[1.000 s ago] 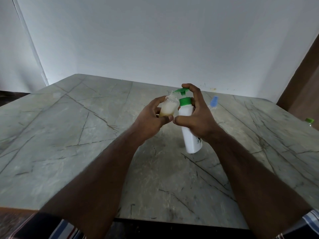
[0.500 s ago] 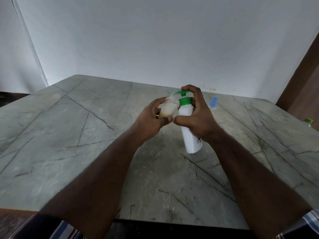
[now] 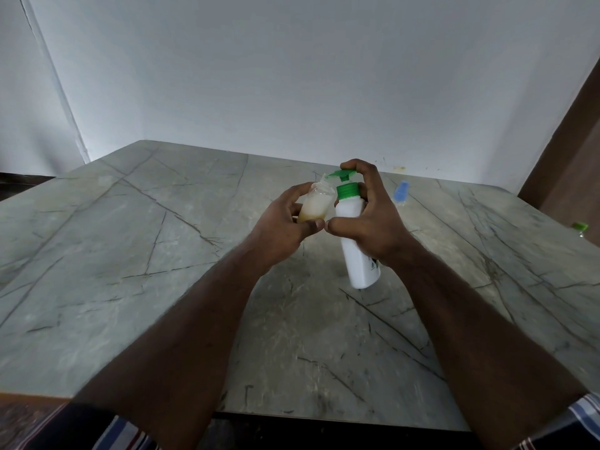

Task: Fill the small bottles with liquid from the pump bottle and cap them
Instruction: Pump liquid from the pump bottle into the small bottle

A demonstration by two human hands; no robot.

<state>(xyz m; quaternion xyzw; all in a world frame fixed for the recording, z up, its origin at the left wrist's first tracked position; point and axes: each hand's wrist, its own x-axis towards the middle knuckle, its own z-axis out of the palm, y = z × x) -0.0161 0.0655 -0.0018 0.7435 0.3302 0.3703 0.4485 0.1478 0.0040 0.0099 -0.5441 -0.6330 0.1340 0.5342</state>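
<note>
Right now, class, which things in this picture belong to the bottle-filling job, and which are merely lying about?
In the job:
- pump bottle, gripped by the right hand
- small clear bottle, part filled, held by the left hand

Lying about:
- blue-capped bottle on the table
- green-capped item at the right edge

— How are the arms placed?
— Both forearms are stretched forward and angled inward, so that the hands are brought close together, the thumb tips nearly touching.
— And the left hand [image 3: 282, 225]?
— It is curled, thumb in front and fingers [image 3: 297, 193] wrapped behind what is held.
— The right hand [image 3: 370, 219]?
— It is closed likewise, with one finger hooked high over the top, bent sharply at the knuckle
</note>
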